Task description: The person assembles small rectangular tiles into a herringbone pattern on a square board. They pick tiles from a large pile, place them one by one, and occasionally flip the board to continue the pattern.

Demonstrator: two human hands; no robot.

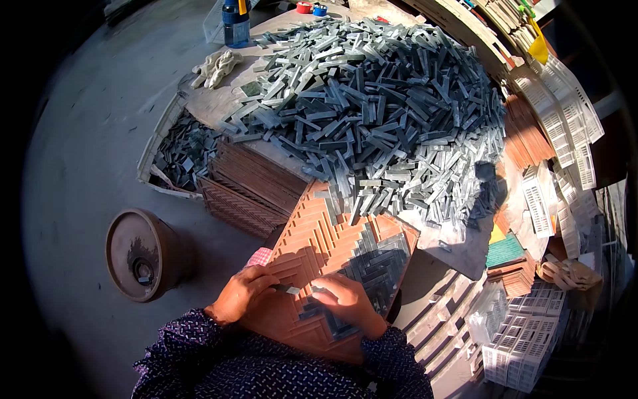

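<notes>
A terracotta-coloured tray (292, 253) with herringbone slots is tilted in front of me. Dark grey stone strips (379, 261) fill part of its right side, while slots on the left show bare. My left hand (244, 294) is over the tray's left edge, thumb and fingers pinching a small grey stone strip (286, 288). On the other side, my right hand (349, 300) rests over the lower middle of the tray, beside the filled slots. Its fingers are bent together, with a small pale bit at the tips that I cannot make out.
A large heap of grey stone strips (385, 100) covers the table beyond. Left of it are stacked brown trays (249, 179), a crate of dark pieces (147, 159) and a round brown drum (126, 246). White plastic baskets (522, 352) stand at the right; gloves (216, 66) lie far left.
</notes>
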